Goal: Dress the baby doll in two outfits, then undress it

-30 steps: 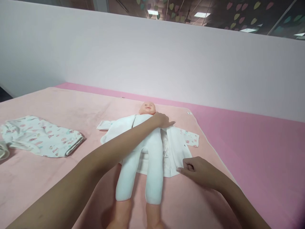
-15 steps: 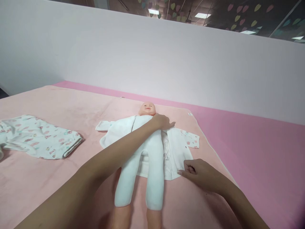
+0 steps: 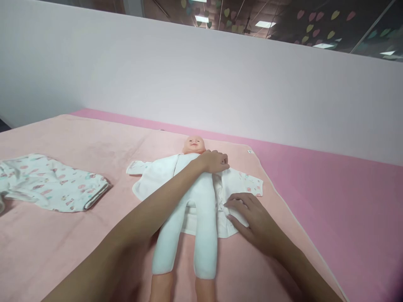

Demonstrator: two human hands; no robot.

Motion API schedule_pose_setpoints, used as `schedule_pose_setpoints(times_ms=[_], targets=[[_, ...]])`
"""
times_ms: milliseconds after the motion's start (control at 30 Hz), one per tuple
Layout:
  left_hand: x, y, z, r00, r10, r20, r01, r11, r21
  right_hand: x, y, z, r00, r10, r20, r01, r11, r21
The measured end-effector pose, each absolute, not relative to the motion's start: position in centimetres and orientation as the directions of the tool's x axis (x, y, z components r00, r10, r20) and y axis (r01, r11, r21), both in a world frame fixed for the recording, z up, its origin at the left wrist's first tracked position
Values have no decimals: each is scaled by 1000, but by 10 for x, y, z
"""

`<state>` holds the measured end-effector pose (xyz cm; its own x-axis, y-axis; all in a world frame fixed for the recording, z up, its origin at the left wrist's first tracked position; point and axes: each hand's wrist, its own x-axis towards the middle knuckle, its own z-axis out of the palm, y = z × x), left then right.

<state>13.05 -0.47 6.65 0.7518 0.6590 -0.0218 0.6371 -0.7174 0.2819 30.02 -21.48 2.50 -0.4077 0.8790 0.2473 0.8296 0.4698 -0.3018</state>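
A baby doll [image 3: 204,235] in white lies face up, its head away from me and its bare feet towards me. Under and around its torso a white baby shirt [image 3: 153,178] is spread, with printed cuffs on both sleeves. My left arm crosses the doll's chest. At the shirt's shoulder on the right, my left hand [image 3: 214,161] has its fingers curled closed on the cloth. Lower down, my right hand [image 3: 248,216] rests over the shirt's right front panel, fingers apart, fingertips by the small white tie or tag at the panel's inner edge.
To the left lies a folded white printed baby garment [image 3: 59,184]. A pink blanket [image 3: 94,247] covers the pink surface [image 3: 330,188], its edge running down the right side. Behind stands a low white partition [image 3: 201,79], with glass bearing heart stickers above.
My right hand has moved up and left from the shirt's lower right edge to its front panel, and its fingers have spread. My left hand's thumb has drawn in towards its fingers.
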Motion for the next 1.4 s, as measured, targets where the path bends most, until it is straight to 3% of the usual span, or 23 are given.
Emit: schedule_pose_setpoints(times_ms=[100, 233, 467, 700, 1033, 1400], targets=[[129, -4, 66, 756, 654, -32, 634, -718, 286, 297, -211, 10, -562, 773, 295, 775, 617, -137], [130, -1, 65, 756, 654, -38, 634, -715, 295, 295, -206, 4, -656, 715, 243, 724, 687, -65], [129, -2, 66, 754, 655, -46, 634, -707, 314, 284, -209, 9, -594, 750, 290, 766, 638, -81], [124, 5, 68, 761, 635, -132, 632, -680, 372, 276, -211, -2, -566, 752, 338, 815, 573, 92], [124, 12, 63, 771, 593, -233, 637, -702, 318, 272, -213, -6, -444, 819, 364, 888, 455, 60], [132, 15, 59, 788, 561, -252, 615, -731, 295, 271, -204, -6, -539, 798, 270, 835, 548, 49]])
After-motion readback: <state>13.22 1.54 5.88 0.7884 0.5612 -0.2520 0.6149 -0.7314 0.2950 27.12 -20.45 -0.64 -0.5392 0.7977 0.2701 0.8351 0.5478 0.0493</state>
